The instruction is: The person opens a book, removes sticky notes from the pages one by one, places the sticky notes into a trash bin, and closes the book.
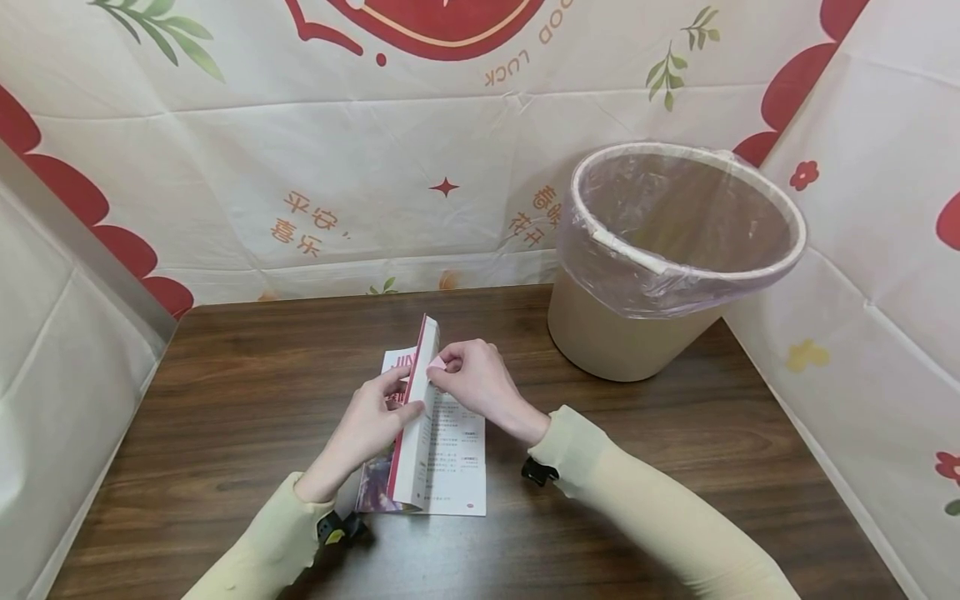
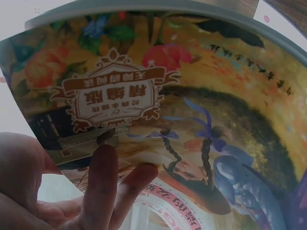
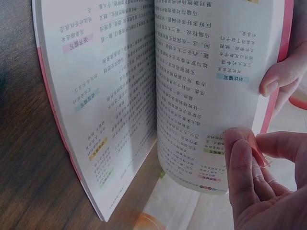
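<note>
An open book [image 1: 459,467] with printed pages lies on the table, its left part lifted and curved upright. My left hand [image 1: 378,412] grips that lifted part, thumb on the page side and fingers behind. In the left wrist view, the fingers press against the painted cover [image 2: 201,91], which shows flowers and a figure with braids. My right hand [image 1: 480,379] pinches a small pink slip [image 3: 259,153] between thumb and fingers, right at the outer edge of the lifted page [image 3: 187,96]. How the slip joins the page is hidden by the fingertips.
A beige bin [image 1: 630,337] lined with a clear plastic bag [image 1: 637,287] stands at the table's back right. The dark wooden table [image 1: 247,375] is bordered by printed cloth [image 1: 405,150] at the back and white cloth at the sides.
</note>
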The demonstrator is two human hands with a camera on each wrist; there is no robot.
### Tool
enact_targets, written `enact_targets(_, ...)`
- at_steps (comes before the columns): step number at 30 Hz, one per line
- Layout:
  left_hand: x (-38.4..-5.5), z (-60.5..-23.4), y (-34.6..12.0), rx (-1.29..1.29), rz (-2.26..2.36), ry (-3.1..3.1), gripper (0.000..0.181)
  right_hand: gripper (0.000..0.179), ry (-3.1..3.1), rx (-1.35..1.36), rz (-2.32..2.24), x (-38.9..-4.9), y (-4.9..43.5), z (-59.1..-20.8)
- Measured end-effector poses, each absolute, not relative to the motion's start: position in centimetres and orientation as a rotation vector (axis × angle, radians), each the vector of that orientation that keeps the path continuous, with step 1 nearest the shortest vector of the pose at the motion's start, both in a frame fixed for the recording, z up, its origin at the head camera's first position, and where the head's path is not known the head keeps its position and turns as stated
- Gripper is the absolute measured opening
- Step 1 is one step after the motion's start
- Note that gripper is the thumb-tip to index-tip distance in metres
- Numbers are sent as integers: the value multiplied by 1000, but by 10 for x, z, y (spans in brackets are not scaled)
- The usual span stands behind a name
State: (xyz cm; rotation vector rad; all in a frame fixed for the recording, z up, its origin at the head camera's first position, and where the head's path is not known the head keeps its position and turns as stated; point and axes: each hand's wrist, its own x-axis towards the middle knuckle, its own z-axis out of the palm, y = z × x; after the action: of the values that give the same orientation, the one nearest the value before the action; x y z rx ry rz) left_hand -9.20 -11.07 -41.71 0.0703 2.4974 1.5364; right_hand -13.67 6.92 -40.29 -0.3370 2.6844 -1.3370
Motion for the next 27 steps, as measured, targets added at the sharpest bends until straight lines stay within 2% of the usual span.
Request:
enact_targets(14, -92, -416, -118, 72, 1534, 2483, 56, 14, 2666, -326, -1353, -135, 73, -403)
enact_targets(27, -92, -412, -149, 100, 1649, 2393, 54, 10, 2667, -239, -1332, -129, 92, -412)
